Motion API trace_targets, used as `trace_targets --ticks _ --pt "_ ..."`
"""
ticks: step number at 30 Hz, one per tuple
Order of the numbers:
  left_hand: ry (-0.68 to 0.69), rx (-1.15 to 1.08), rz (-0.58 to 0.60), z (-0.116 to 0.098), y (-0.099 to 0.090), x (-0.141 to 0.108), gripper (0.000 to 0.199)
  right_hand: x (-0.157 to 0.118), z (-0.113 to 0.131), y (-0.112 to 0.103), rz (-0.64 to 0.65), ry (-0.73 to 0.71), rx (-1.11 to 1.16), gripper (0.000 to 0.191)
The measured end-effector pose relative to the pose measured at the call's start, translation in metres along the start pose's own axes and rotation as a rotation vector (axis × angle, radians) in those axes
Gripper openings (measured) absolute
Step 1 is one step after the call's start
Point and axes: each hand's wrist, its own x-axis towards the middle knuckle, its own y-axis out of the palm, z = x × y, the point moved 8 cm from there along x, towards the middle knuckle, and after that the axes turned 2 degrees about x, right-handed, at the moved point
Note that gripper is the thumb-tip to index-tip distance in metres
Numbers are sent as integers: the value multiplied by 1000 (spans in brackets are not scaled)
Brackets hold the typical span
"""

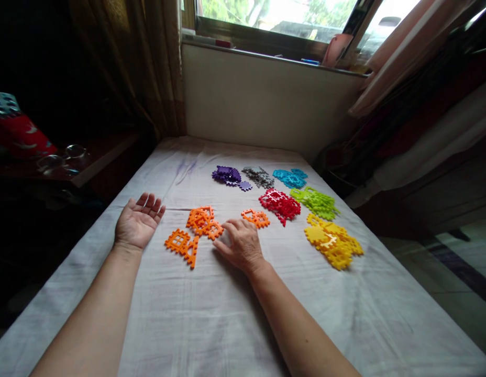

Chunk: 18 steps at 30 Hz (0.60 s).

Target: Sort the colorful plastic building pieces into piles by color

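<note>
My left hand [137, 222] lies palm up on the sheet, fingers apart and nothing in it. Left of centre, a pile of orange interlocking plastic pieces [201, 219] lies between my hands, with a square orange window piece [177, 240] and a triangular orange piece [191, 253] nearer me. My right hand [241, 243] is palm down beside the pile, thumb and fingers apart, its fingertips close to the pile's right edge. Just beyond its knuckles lie more orange pieces [256, 218], partly hidden by the hand. I see nothing held in it.
Sorted piles of similar pieces lie farther off: purple [226, 174], grey [258, 177], blue [290, 178], red [280, 204], green [316, 202] and yellow [333, 241]. A pale sheet [188, 324] covers the surface. Glasses [76, 153] rest on a side table at left; a window stands behind.
</note>
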Motion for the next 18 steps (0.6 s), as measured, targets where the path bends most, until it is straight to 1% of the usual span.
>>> trace_targets --ticks 2,4,7,9,13,15,18 --pt "-1 -7 -7 0 0 0 19 5 10 9 42 21 -18 42" --pt "-6 -15 -12 0 0 0 21 8 15 15 73 44 -36 37" --pt "-16 -21 -14 1 0 0 25 8 13 12 53 51 -53 29" --pt "-15 -19 -9 1 0 1 24 7 5 4 -8 54 -66 28" --pt "-11 -11 -5 1 0 1 18 5 -22 -13 -157 124 -110 29" --pt "-10 -10 -5 1 -1 1 18 6 -33 -16 -198 146 -128 29" --pt "-11 -17 -2 1 0 1 19 7 -43 -15 -227 173 -151 29"
